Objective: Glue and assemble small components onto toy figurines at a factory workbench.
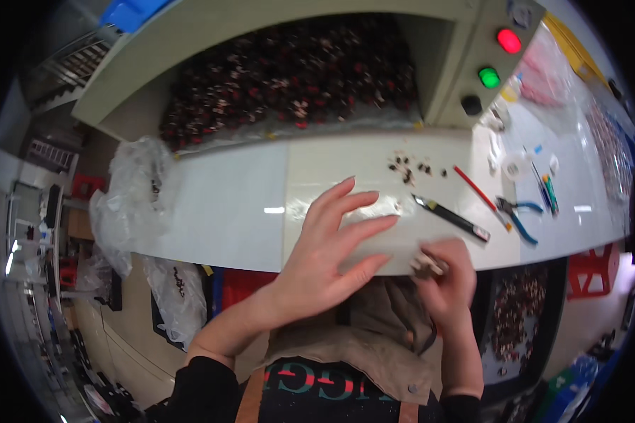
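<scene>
Beige open-fronted housing (430,63): heaped with small dark red-black pieces (296,77). Black rectangular tray (554,303), lower right: similar dark pieces. On the pale surface (233,211): one slim black cutter (453,218), one red stick (474,187), one blue-handled pliers (518,208). Left hand (324,257) over it, fingers spread. Right hand (450,278) at front edge, fingers pinching a brown-and-cream lump (428,264) (blurred).

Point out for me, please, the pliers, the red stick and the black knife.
Pliers (508,209): head view, near the joint.
Red stick (480,196): head view, shaft's middle.
Black knife (452,217): head view, handle's middle.
</scene>
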Demonstrator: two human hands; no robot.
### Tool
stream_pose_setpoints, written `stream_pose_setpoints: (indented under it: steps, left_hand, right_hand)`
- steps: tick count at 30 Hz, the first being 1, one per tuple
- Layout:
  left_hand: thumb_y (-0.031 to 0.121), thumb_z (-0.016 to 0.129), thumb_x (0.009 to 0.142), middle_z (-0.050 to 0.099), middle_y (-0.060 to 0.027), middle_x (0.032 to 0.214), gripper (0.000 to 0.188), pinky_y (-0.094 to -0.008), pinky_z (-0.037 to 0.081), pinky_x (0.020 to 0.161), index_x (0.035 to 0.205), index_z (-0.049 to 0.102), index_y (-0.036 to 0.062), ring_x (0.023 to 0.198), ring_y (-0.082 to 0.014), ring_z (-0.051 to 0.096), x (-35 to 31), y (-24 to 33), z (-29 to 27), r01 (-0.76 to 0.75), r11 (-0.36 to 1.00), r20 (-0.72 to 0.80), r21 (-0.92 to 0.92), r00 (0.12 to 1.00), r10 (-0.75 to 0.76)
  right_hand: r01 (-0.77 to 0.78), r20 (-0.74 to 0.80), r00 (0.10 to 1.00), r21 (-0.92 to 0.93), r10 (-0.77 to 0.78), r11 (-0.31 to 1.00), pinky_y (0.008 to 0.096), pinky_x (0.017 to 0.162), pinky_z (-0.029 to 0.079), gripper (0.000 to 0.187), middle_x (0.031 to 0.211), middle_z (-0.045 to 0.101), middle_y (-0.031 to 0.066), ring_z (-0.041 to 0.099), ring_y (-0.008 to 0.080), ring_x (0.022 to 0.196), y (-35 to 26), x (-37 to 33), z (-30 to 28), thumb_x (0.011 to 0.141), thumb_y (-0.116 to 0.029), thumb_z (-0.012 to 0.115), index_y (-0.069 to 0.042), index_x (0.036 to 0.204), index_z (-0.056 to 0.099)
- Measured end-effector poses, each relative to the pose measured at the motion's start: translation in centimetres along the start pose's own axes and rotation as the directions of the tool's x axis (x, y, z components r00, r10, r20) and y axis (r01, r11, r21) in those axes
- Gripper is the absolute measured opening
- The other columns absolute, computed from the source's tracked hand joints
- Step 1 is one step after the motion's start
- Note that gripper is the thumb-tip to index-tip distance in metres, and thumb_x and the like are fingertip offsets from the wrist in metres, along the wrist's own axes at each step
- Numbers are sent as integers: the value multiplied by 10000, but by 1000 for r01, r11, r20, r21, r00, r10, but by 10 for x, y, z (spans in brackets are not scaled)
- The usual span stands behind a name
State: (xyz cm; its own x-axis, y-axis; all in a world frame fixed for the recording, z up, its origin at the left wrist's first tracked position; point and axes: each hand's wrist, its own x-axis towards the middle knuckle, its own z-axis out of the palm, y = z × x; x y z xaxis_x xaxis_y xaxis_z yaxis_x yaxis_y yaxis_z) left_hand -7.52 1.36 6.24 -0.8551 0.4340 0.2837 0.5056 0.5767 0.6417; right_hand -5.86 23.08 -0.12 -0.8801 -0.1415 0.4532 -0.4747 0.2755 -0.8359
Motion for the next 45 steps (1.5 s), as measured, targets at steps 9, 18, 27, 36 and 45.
stream_pose_setpoints:
  steps: [9, 18, 27, 36, 45]
  left_hand:
    - [226, 628, 807, 618, -170, 1046, 335, -355, 456, 856, 1108, 609, 79, 960, -326, 578, 105, -139, -79, 148, 957, -385, 248, 922, -43]
    - [343, 624, 814, 647, -100, 1022, 401, -369, 481, 843, 1136, 590, 105, 970, -284, 610, 227, -204, -67, 309, 870, -439, 385, 890, -122]
    - [316, 618, 785, 617, -134, 1060, 353, -449, 459, 837, 1082, 608, 124, 997, -299, 581, 223, -175, -59, 333, 852, -477, 404, 871, -114]
    - [48, 610, 846, 575, -30, 1052, 303, -248, 456, 842, 1140, 534, 35, 961, -100, 554, 53, -27, -18, 350, 688, 157, -636, 931, -329]
    - [86, 523, 926, 557, -48, 1087, 268, -266, 437, 890, 1186, 527, 21, 1006, -117, 537, -9, -8, 21, 455, 465, 281, -759, 874, -396]
  right_hand:
    - [-864, 119, 503, 61, 856, 499, 236, 680, 452, 163, 833, 554, 8, 524, 83, 760, 49, -158, -178, 810, -131, 616, -39, 932, 561]
    - [-895, -628, 443, -269, 640, 355, 261, 726, 464, 236, 857, 600, 41, 570, 129, 791, 104, -295, -251, 846, -145, 628, 4, 1020, 571]
    - [-731, 34, 664, -180, 747, 658, 233, 741, 459, 195, 881, 615, 42, 572, 104, 808, -21, -92, -128, 837, -52, 602, 13, 1019, 579]
    - [-232, 172, 961, 76, 216, 970, 232, 704, 464, 349, 983, 523, 57, 550, 122, 824, -23, -3, -11, 724, 56, 685, -35, 1023, 532]
    - [-362, 223, 929, 373, 296, 854, 256, 773, 488, 367, 1032, 531, 78, 562, 121, 885, -3, 0, 35, 749, 31, 705, -14, 1025, 469]
